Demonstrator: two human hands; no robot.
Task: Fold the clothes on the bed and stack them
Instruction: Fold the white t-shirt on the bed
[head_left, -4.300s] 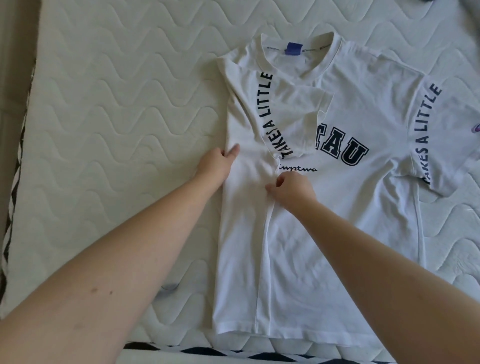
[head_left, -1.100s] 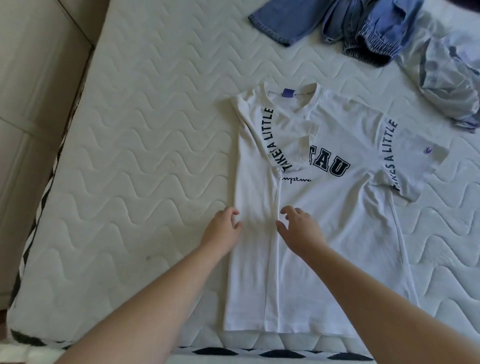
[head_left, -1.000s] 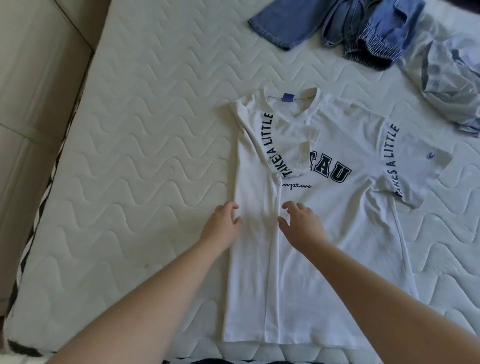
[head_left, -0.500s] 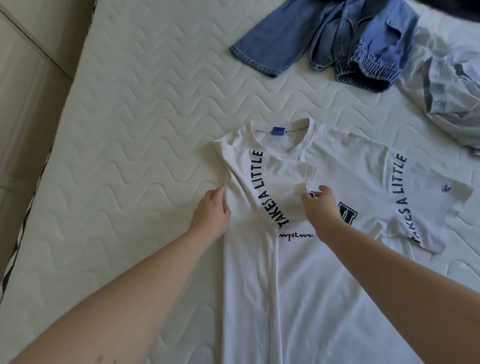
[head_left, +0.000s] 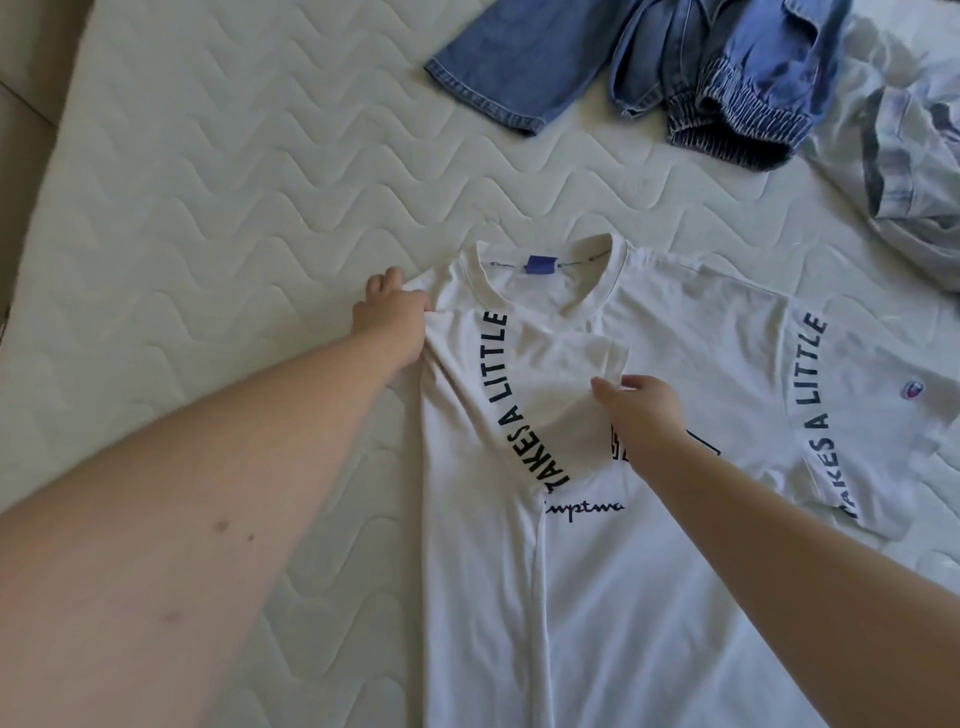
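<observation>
A white T-shirt (head_left: 675, 571) with dark lettering lies face up on the quilted mattress (head_left: 234, 208). Its left side is folded inward, and that sleeve lies across the chest. My left hand (head_left: 389, 312) grips the folded shoulder corner beside the collar, fingers curled over the fabric. My right hand (head_left: 641, 410) is on the chest print and pinches the hem of the folded sleeve. The other sleeve lies spread flat to the right. The shirt's lower hem is out of frame.
Blue jeans (head_left: 519, 67) and a crumpled denim piece with elastic cuffs (head_left: 737, 119) lie at the far side of the mattress. A pale striped garment (head_left: 909, 171) is bunched at the far right. The mattress edge runs along the left.
Both hands moved up from the shirt's midsection: the left to the folded shoulder corner, the right to the folded sleeve's hem. The view shifted closer to the collar.
</observation>
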